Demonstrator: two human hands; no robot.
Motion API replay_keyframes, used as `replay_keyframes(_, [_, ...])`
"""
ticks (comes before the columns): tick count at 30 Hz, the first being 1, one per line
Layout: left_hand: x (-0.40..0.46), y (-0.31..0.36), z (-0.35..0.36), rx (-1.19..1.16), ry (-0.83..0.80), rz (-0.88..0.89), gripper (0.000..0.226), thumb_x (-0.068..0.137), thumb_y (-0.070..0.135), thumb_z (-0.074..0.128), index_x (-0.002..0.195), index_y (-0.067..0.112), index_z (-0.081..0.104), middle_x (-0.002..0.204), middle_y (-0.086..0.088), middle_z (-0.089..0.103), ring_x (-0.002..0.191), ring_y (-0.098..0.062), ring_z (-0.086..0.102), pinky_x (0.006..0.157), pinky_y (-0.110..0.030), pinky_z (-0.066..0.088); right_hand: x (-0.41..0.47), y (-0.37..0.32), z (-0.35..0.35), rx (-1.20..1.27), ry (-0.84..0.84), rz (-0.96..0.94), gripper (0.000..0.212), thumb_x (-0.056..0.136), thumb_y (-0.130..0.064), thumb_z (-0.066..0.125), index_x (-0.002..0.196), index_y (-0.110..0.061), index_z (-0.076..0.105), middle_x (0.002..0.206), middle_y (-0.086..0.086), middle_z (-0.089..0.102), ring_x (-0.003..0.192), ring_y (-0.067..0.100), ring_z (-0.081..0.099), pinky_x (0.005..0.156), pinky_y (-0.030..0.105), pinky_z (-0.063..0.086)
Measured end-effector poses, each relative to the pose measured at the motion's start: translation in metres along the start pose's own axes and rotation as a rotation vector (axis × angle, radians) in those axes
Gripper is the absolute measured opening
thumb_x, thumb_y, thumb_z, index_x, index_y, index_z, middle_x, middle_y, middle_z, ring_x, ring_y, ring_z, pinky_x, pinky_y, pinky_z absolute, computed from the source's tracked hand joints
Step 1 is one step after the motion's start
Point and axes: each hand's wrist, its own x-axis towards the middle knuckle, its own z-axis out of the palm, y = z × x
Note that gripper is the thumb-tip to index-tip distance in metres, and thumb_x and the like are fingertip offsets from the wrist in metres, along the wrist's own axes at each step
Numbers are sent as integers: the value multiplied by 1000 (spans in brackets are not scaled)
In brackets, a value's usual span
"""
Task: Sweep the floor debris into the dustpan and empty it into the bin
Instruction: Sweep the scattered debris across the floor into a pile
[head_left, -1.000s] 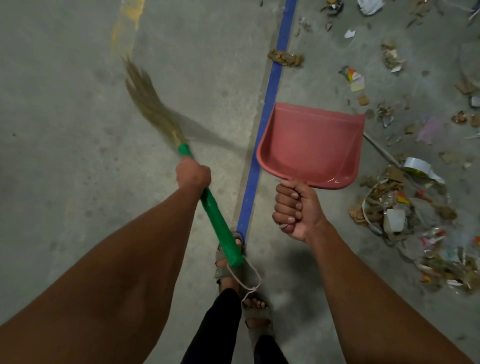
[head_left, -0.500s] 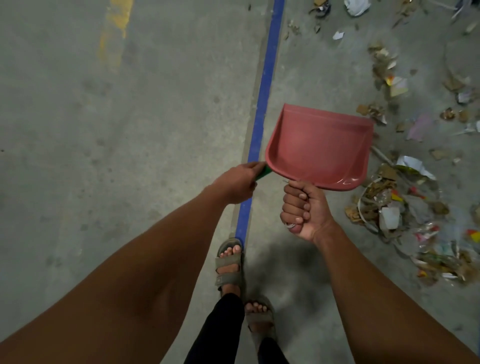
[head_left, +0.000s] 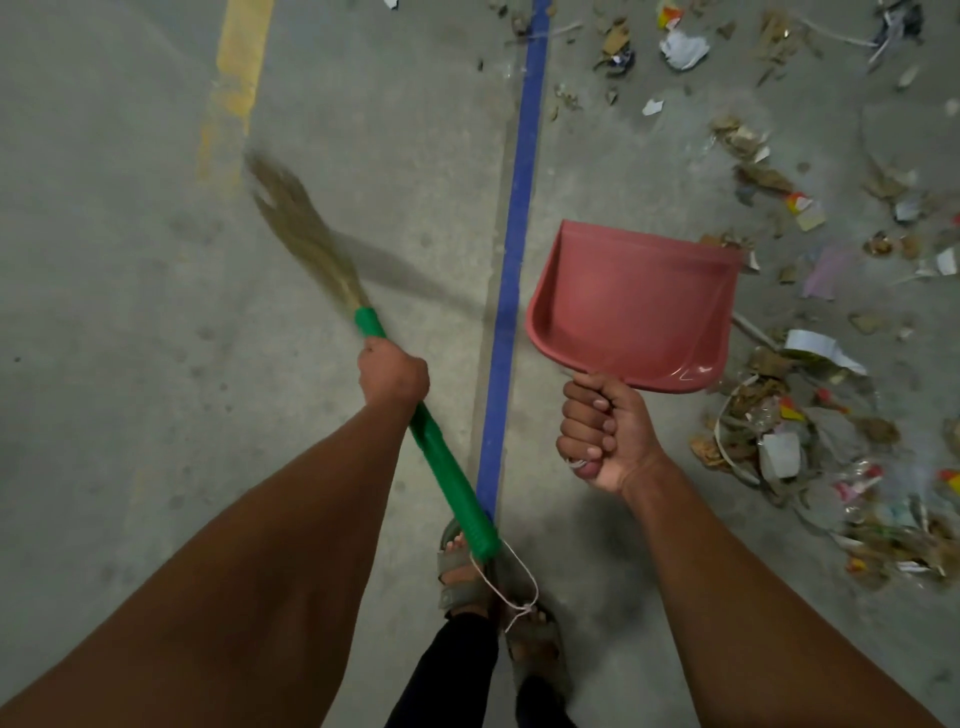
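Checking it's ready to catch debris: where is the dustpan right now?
In the head view, the red dustpan is held up by the right hand, just right of the blue floor line, left of the debris.

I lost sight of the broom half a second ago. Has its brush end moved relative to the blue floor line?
Yes. The broom has swung out to the left of the blue line, brush blurred above bare concrete. Before, only a green sliver showed beside the dustpan.

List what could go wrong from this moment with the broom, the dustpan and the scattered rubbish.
1. The straw broom with the green handle, gripped by the left hand, points left of the blue floor line, away from the scattered paper and cardboard debris; a careless swing may scatter it.
2. The red plastic dustpan, held aloft in the right hand, catches nothing until lowered.
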Motion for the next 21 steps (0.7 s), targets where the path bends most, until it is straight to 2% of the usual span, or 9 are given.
replay_keyframes(3, [-7,8,12,179,-150,144,41,96,18,57,133,2,52,120,-17,60,102,-35,65,83,-37,56,5,-2,0,13,-1,4,42,95,-22,45,55,-23,34,37,-9,22,26,5,19,36,19,13])
replay_keyframes(7, [-17,21,37,382,-319,494,48,93,15,56,141,11,51,115,-19,64,98,-35,67,74,-33,51,9,-6,-4,28,-19,19,42,97,-22,44,56,-24,33,37,-9,22,30,8,11,35,19,13])
replay_keyframes(10, [-18,41,42,478,-506,753,55,93,14,59,147,18,51,118,-16,68,102,-32,67,78,-31,49,11,-11,-4,34,-32,28,41,97,-23,44,60,-25,27,39,-9,17,30,8,10,35,19,14])
replay_keyframes(12, [-17,53,42,468,-570,837,57,96,16,61,151,20,49,123,-12,68,107,-30,66,85,-31,48,12,-18,-3,28,-33,24,40,96,-23,44,63,-26,23,41,-9,14,30,8,10,35,19,13])
replay_keyframes(15, [-8,57,37,332,-511,847,62,96,16,63,155,20,45,131,-13,67,112,-29,66,87,-27,44,15,-32,4,23,-29,14,40,96,-22,45,63,-26,22,42,-9,12,30,8,10,36,19,12])
replay_keyframes(18, [2,55,22,65,-300,720,59,98,15,62,154,17,45,133,-15,66,117,-32,65,96,-27,47,24,-50,9,15,-12,8,40,97,-22,44,61,-25,24,42,-8,13,31,9,9,33,19,14])
replay_keyframes(19, [7,53,16,-3,-201,663,55,100,16,60,153,16,46,129,-16,67,111,-32,66,98,-33,51,29,-56,11,13,-15,10,40,97,-21,43,61,-25,25,41,-8,15,31,8,9,32,18,16])
replay_keyframes(21, [23,53,5,-110,-7,539,45,102,19,56,146,17,48,113,-12,68,95,-29,68,89,-44,59,42,-68,14,19,-40,24,40,98,-22,43,62,-25,26,39,-9,20,28,7,14,33,19,16])
